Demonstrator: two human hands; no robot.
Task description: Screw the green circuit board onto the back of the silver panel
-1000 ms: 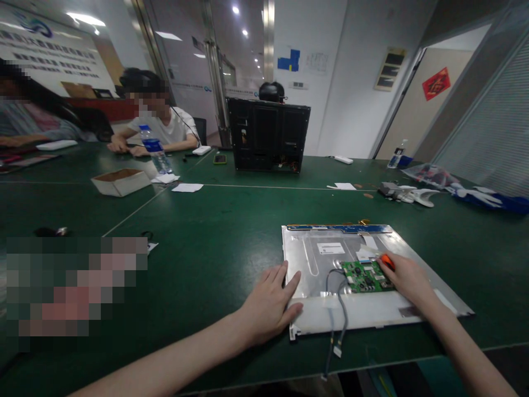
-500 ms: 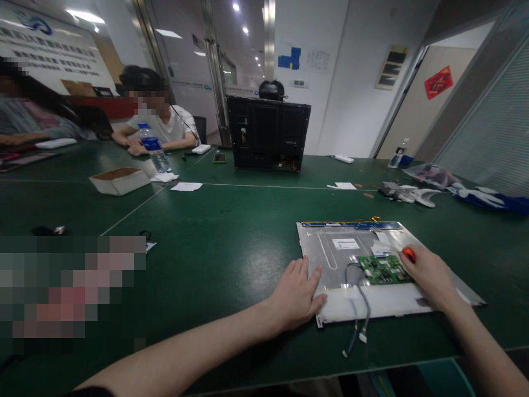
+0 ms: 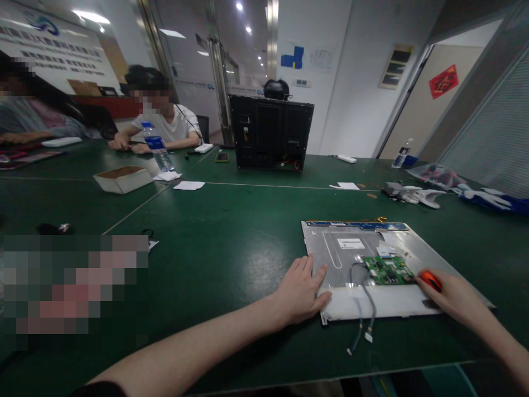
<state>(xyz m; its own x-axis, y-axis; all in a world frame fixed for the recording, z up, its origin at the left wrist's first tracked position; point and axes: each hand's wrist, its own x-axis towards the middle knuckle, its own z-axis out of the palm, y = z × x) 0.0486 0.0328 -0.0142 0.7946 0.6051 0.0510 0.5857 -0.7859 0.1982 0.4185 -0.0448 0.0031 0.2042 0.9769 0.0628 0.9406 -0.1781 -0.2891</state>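
An LCD panel (image 3: 330,281) lies back side up on the green table, with a green circuit board (image 3: 388,270) on its metal back. Grey cables (image 3: 374,309) run from the board's left side and hang over the panel's near edge. My left hand (image 3: 302,289) rests on the panel's left edge, fingers spread. In my right hand (image 3: 452,295) is an orange-handled tool (image 3: 430,280), gripped at the right end of the circuit board. Its tip is hidden, and I cannot make out its exact kind.
Across the table (image 3: 239,220) stands a black monitor housing (image 3: 273,132), with a person partly behind it. A cardboard box (image 3: 124,180) and a water bottle (image 3: 158,148) are at the left. Gloves (image 3: 417,196) lie at the right. Other people sit at the far left.
My right hand has moved toward me, down along the board's right end, and more of the orange handle shows. My left hand stays on the panel's edge. The view has shifted slightly.
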